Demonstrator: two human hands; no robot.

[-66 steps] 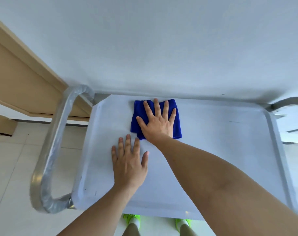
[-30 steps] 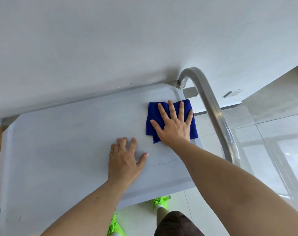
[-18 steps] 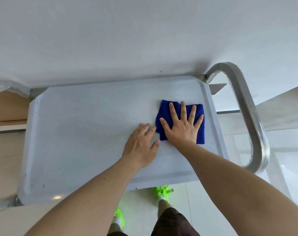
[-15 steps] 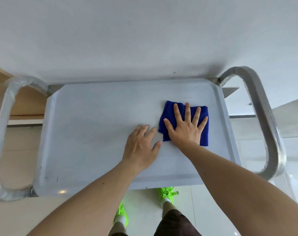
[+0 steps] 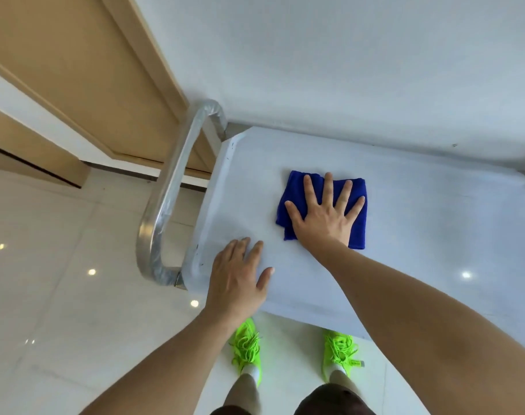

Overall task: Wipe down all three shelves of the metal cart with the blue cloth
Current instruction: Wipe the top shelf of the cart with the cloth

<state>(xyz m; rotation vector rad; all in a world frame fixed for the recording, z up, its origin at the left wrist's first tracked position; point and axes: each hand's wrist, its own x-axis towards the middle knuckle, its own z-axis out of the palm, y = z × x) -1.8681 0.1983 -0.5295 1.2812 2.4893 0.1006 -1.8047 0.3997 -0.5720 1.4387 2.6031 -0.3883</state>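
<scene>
The folded blue cloth (image 5: 357,205) lies on the top shelf (image 5: 435,229) of the metal cart, left of the shelf's middle. My right hand (image 5: 324,217) presses flat on the cloth with its fingers spread. My left hand (image 5: 237,277) rests flat on the bare shelf near the front left corner, a short way from the cloth. The two lower shelves are hidden under the top one.
A curved metal handle (image 5: 168,199) wraps the cart's left end. The white wall (image 5: 345,61) stands right behind the cart. A wooden door and frame (image 5: 75,70) are at the left. Glossy floor tiles (image 5: 60,280) and my green shoes (image 5: 246,345) lie below.
My right hand has slid the cloth from the right end of the shelf toward the left end. My left hand moved left too, to the front left corner.
</scene>
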